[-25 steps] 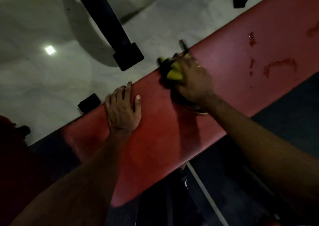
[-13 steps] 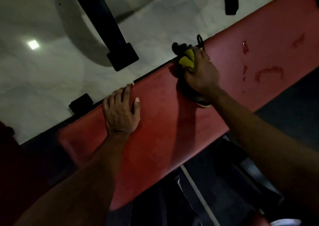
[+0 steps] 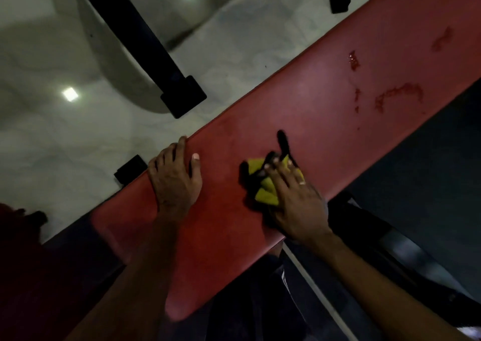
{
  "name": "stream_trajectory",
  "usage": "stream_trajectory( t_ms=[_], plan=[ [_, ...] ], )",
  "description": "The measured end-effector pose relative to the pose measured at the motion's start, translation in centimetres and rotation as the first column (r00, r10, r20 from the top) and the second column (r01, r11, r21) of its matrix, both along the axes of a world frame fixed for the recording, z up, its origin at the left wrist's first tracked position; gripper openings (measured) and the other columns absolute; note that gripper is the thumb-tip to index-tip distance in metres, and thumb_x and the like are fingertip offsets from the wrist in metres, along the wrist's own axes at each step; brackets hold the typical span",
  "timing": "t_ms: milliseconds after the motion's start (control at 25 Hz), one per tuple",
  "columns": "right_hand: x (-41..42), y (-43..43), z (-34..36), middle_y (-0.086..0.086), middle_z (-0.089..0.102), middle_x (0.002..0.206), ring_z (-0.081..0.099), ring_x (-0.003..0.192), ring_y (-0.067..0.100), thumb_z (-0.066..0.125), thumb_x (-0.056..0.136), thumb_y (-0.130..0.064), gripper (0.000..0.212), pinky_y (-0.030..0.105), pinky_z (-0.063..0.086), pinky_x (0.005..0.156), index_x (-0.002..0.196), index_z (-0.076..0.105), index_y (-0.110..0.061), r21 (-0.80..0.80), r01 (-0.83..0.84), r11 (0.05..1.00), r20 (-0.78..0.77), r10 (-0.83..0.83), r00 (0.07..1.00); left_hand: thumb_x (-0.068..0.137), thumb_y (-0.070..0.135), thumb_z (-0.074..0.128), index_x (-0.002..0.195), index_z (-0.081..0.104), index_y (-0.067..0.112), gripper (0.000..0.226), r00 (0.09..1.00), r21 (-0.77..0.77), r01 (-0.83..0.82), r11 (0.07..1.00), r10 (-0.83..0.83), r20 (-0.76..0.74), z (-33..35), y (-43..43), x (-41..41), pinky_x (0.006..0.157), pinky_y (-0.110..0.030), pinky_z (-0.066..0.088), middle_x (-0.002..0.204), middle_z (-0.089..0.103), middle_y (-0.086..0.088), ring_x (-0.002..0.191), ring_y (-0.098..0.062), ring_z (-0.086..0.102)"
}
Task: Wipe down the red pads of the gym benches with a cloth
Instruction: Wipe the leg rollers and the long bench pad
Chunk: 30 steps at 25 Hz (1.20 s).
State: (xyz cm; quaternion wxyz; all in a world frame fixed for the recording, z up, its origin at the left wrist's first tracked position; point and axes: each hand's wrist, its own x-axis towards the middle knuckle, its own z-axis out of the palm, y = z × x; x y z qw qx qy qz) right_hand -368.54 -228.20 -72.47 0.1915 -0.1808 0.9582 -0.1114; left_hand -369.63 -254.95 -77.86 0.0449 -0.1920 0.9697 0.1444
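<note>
Pressed beneath the extended fingers of the right hand (image 3: 294, 202), the cloth (image 3: 265, 192) is held bunched against the red pad (image 3: 325, 101) so wiping pressure is applied. The left hand (image 3: 174, 182) is laid flat at the far edge, presumably for bracing.

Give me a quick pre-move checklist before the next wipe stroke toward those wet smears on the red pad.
1. Yellow-and-black cloth under right hand, pressed on red pad: ok.
2. Left hand resting on the pad's far edge, off the stroke line: ok.
3. Pad between cloth and wet smears free of objects: ok.
4. Smears wiped: not ok, several show further along.
5. Cloth's underside clean: cannot tell.
</note>
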Motion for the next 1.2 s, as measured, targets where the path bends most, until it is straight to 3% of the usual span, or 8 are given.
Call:
stream_trajectory(
  t_ms=[120,280,440,600,880,960,1080,1200],
  plan=[
    [0.0,6.2,-0.3,0.0,0.029,0.162,0.034,0.146,0.031,0.074,0.071,-0.019,0.09,0.052,0.052,0.098,0.152,0.036,-0.025,-0.043,0.199,0.979,0.0,-0.199,0.98,0.089,0.042,0.044,0.139,0.054,0.02,0.056,0.996,0.137,-0.079,0.987,0.073,0.048,1.6,0.2,-2.2,0.112,-0.049,0.027,0.135,0.06,-0.008,0.127,-0.028,0.052],
    [-1.9,6.2,-0.3,0.0,0.026,0.163,0.027,0.149,0.028,0.067,0.074,-0.008,0.085,0.052,0.047,0.105,0.151,0.035,-0.025,-0.054,0.709,0.703,0.022,-0.709,0.705,0.098,0.042,0.04,0.144,0.049,0.021,0.051,0.993,0.182,0.112,0.977,-0.103,-0.058,1.5,5.2,-8.7,0.112,-0.05,0.025,0.138,0.058,-0.007,0.128,-0.025,0.051],
    [-4.4,7.7,-0.9,0.005,0.033,0.16,0.037,0.143,0.034,0.071,0.073,-0.01,0.086,0.052,0.055,0.091,0.151,0.036,-0.02,-0.022,0.167,0.986,-0.047,-0.168,0.985,0.1,0.05,0.034,0.147,0.044,0.02,0.057,0.988,-0.04,0.148,0.988,-0.15,-0.041,-0.7,9.2,-9.5,0.106,-0.052,0.035,0.135,0.057,-0.01,0.123,-0.028,0.053],
    [-10.5,8.6,-0.4,0.003,0.041,0.153,0.049,0.131,0.032,0.064,0.082,-0.019,0.074,0.048,0.054,0.088,0.149,0.034,-0.025,-0.157,0.524,0.837,-0.017,-0.533,0.846,0.099,0.051,0.034,0.147,0.043,0.021,0.057,0.989,-0.07,0.12,0.99,-0.125,-0.077,-1.2,8.9,-9.4,0.106,-0.05,0.035,0.134,0.057,-0.008,0.121,-0.027,0.054],
    [-17.2,2.3,-1.4,0.005,0.036,0.159,0.041,0.141,0.033,0.067,0.086,-0.033,0.077,0.046,0.047,0.1,0.154,0.034,-0.021,-0.009,-0.161,0.987,-0.082,0.159,0.984,0.099,0.049,0.037,0.15,0.04,0.021,0.058,0.989,-0.057,0.111,0.992,-0.115,-0.088,-1.4,8.6,-9.4,0.107,-0.049,0.034,0.135,0.055,-0.008,0.12,-0.029,0.052],
    [-20.9,4.1,-1.5,0.009,0.044,0.153,0.05,0.13,0.037,0.068,0.085,-0.028,0.068,0.046,0.049,0.092,0.147,0.043,-0.019,-0.023,-0.118,0.993,-0.1,0.115,0.988,0.099,0.05,0.037,0.149,0.042,0.021,0.058,0.99,-0.041,0.112,0.993,-0.115,-0.082,-1.5,8.6,-9.5,0.107,-0.049,0.034,0.135,0.056,-0.008,0.12,-0.029,0.053],
    [-25.5,4.1,-1.2,0.016,0.055,0.13,0.058,0.108,0.039,0.057,0.088,-0.031,0.049,0.036,0.042,0.074,0.131,0.052,-0.01,-0.128,0.297,0.946,-0.155,-0.315,0.936,0.098,0.052,0.035,0.149,0.042,0.022,0.059,0.992,-0.035,0.108,0.994,-0.11,-0.061,-1.7,8.5,-9.5,0.107,-0.049,0.033,0.136,0.057,-0.008,0.12,-0.029,0.053],
    [-22.4,0.2,-0.8,0.013,0.049,0.144,0.061,0.107,0.039,0.052,0.082,-0.028,0.062,0.043,0.051,0.077,0.142,0.045,-0.016,-0.025,0.014,1.0,-0.156,-0.018,0.988,0.098,0.051,0.036,0.15,0.04,0.023,0.059,0.99,-0.022,0.123,0.992,-0.124,-0.069,-1.7,8.7,-9.6,0.106,-0.049,0.033,0.136,0.056,-0.007,0.12,-0.029,0.052]
  ],
)
